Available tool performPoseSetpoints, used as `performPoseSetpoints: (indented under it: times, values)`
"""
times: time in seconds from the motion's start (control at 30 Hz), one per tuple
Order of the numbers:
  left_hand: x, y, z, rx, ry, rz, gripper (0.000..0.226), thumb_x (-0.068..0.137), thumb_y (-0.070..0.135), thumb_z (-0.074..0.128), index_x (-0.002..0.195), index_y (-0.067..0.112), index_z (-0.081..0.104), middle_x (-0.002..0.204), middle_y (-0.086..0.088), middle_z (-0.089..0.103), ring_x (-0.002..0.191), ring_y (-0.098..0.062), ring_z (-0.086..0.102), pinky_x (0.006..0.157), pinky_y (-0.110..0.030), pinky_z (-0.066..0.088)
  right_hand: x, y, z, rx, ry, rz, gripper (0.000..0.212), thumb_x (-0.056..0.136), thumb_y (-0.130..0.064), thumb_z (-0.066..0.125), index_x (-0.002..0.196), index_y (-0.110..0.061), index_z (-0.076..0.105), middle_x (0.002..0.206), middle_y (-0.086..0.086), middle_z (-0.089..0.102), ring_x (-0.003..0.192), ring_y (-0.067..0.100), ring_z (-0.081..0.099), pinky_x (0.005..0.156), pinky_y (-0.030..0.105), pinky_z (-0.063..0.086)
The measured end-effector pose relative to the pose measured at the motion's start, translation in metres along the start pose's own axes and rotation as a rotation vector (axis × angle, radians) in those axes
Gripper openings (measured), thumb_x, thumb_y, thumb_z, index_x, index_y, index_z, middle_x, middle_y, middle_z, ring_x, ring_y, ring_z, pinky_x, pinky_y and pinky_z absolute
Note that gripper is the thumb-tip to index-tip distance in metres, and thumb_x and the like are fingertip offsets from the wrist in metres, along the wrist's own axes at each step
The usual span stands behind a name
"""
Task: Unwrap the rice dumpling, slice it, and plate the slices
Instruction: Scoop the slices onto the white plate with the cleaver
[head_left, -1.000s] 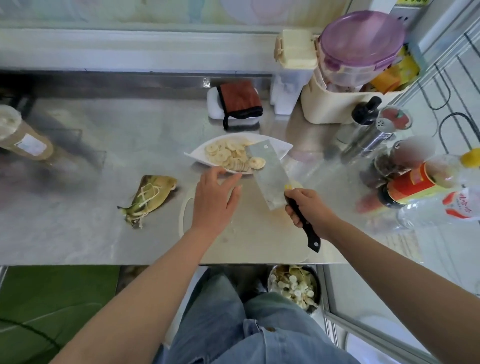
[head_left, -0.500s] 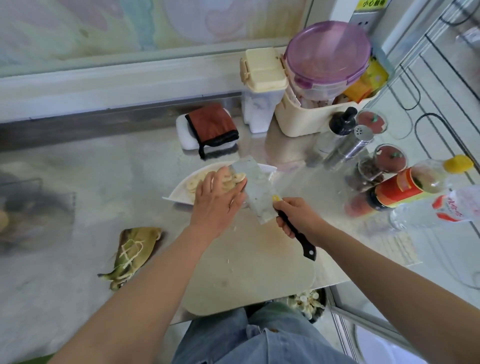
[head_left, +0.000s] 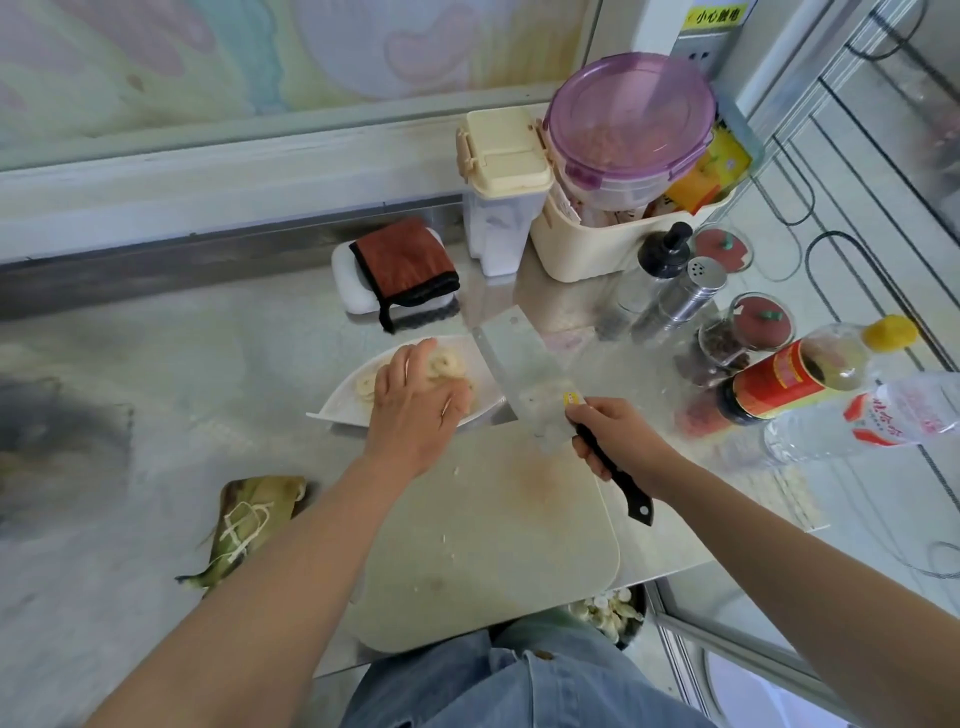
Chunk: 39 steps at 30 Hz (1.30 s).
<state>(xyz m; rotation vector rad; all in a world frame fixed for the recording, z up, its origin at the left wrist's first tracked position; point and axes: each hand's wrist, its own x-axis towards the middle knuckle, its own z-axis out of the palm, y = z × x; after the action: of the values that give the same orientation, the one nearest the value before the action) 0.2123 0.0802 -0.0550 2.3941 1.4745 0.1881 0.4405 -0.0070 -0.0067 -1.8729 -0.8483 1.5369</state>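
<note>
Left hand (head_left: 415, 410) is down on the plate (head_left: 332, 413), far side of the cutting board (head_left: 493, 545); fingers bent over the pale round slices (head_left: 452, 364), touching them, prob. to bunch them so they don't slide off the rim; whether it's pinching one, can't tell, fingertips are hidden.

Right hand (head_left: 613, 441) is clamped round the black handle of the cleaver (head_left: 519, 364); blade is lifted clear of the board, angled far-left over the plate's right edge; my read is it's parked up there to keep the edge away from the working fingers.

Rice dumpling (head_left: 254, 514) sits on the counter (head_left: 208, 364), near-left, just beside the board, apart from both hands; leaves on, string (head_left: 244, 525) wrapped round it, so unwrapping isn't begun.

Board is bare bar a few crumbs, i.e. ready for it.

Bottles (head_left: 779, 384) crowd the right, so the left side is the free spot for it.
</note>
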Motion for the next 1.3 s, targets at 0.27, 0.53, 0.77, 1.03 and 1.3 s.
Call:
performPoseSetpoints:
  times: [0.27, 0.53, 0.77, 1.03, 1.3]
  values:
    - [-0.011, -0.006, -0.012, -0.07, 0.163, -0.115, 0.052, 0.092, 0.044, 0.024, 0.101, 0.02, 0.069, 0.135, -0.011, 0.042, 0.123, -0.029, 0.033, 0.1, -0.044, 0.029, 0.011, -0.006, 0.008, -0.297, -0.084, -0.116, 0.034, 0.099, -0.031, 0.046, 0.076, -0.007, 0.05, 0.056, 0.004, 0.056, 0.037, 0.014, 0.047, 0.038, 0.023, 0.038]
    - [-0.015, -0.01, -0.01, -0.152, 0.139, -0.324, 0.044, 0.091, 0.033, 0.059, 0.132, 0.018, 0.052, 0.14, -0.01, 0.035, 0.13, -0.029, 0.026, 0.104, -0.042, 0.026, 0.007, 0.005, 0.004, -0.242, 0.0, -0.132, 0.039, 0.099, -0.035, 0.046, 0.07, -0.01, 0.048, 0.056, 0.005, 0.056, 0.04, 0.018, 0.047, 0.038, 0.024, 0.037]
    - [-0.012, -0.001, -0.008, -0.133, 0.093, -0.515, 0.069, 0.086, 0.045, 0.063, 0.14, 0.013, 0.036, 0.145, -0.014, 0.025, 0.133, -0.033, 0.02, 0.108, -0.043, 0.022, -0.002, 0.005, 0.016, -0.24, -0.095, -0.164, 0.037, 0.099, -0.033, 0.046, 0.071, -0.009, 0.048, 0.055, 0.003, 0.055, 0.039, 0.015, 0.046, 0.038, 0.024, 0.037]
    - [-0.025, -0.006, -0.009, -0.123, 0.198, -0.471, 0.052, 0.084, 0.033, 0.067, 0.131, 0.016, 0.051, 0.136, -0.012, 0.039, 0.127, -0.032, 0.03, 0.102, -0.043, 0.029, -0.002, 0.011, 0.017, -0.15, -0.05, -0.127, 0.039, 0.099, -0.037, 0.045, 0.075, -0.007, 0.047, 0.059, 0.007, 0.055, 0.04, 0.017, 0.046, 0.039, 0.024, 0.037]
    - [-0.021, 0.034, -0.033, -0.906, 0.07, -0.514, 0.036, 0.098, 0.038, 0.046, 0.1, 0.008, 0.065, 0.088, -0.007, 0.07, 0.078, -0.022, 0.065, 0.076, -0.038, 0.052, 0.001, -0.011, 0.048, -0.403, 0.167, -0.374, 0.009, 0.093, -0.017, 0.05, 0.09, -0.011, 0.057, 0.074, 0.008, 0.06, 0.058, 0.016, 0.054, 0.056, 0.032, 0.045]
